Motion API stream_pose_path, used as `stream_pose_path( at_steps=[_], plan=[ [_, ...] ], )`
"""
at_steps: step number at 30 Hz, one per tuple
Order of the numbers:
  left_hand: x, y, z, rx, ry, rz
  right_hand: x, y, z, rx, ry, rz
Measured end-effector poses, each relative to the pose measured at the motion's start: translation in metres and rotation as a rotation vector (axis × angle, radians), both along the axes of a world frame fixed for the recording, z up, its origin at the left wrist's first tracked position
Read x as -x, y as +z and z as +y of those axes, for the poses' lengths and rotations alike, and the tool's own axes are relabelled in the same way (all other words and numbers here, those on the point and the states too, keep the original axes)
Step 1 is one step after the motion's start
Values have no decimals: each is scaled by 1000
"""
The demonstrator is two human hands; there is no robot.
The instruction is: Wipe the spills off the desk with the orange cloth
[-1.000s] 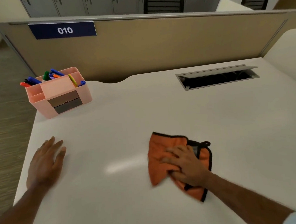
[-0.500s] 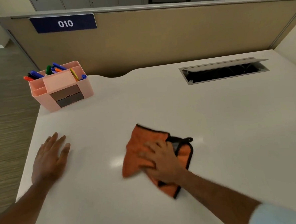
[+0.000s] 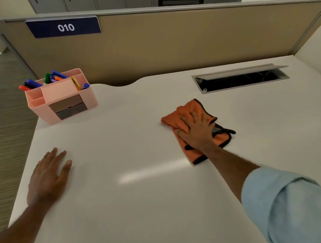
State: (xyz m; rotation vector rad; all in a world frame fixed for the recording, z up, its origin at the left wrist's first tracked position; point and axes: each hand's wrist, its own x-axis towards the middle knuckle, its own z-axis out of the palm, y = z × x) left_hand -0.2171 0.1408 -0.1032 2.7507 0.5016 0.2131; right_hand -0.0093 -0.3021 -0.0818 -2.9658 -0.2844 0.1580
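The orange cloth point(image 3: 174, 118) with a black hem lies crumpled on the white desk point(image 3: 142, 207), a little right of centre. My right hand point(image 3: 197, 130) presses flat on top of it, fingers spread and pointing away from me, covering its middle. My left hand point(image 3: 47, 177) rests palm down on the desk near the left edge, fingers apart, holding nothing. A faint streaky sheen point(image 3: 129, 178) shows on the desk in front of the cloth; I cannot tell if it is a spill or a light reflection.
A pink organiser point(image 3: 64, 101) full of coloured pens stands at the back left corner. An open cable hatch point(image 3: 241, 78) is sunk into the desk at the back right. A tan partition point(image 3: 170, 45) with a "010" sign closes the far side. The floor drops off left.
My right hand has pushed the cloth away from me and to the right, from the middle front of the desk toward the cable hatch. My left hand has stayed flat in place.
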Motion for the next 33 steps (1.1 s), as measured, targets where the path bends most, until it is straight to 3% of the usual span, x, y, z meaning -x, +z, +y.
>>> stream_pose_path(
  at_steps=[5, 8, 10, 15, 22, 28, 33],
  plan=[
    [4, -1, -3, 0, 16, 8, 95, -10, 57, -59, 427, -183],
    [2, -3, 2, -16, 18, 3, 145, -26, 27, -33, 549, -164],
    [0, -4, 3, -18, 14, 7, 137, -24, -11, -16, 477, -179],
    [-1, -1, -2, -8, 15, 6, 43, -6, -57, 49, 13, -84],
    [1, 5, -7, -1, 35, -22, -36, -3, 26, -32, -179, 2],
    [3, 6, -6, 5, 47, -13, 48, -3, 142, -100, 255, -51],
    [2, 7, -4, 8, 53, -4, 151, -20, 102, -150, 566, -110]
  ],
)
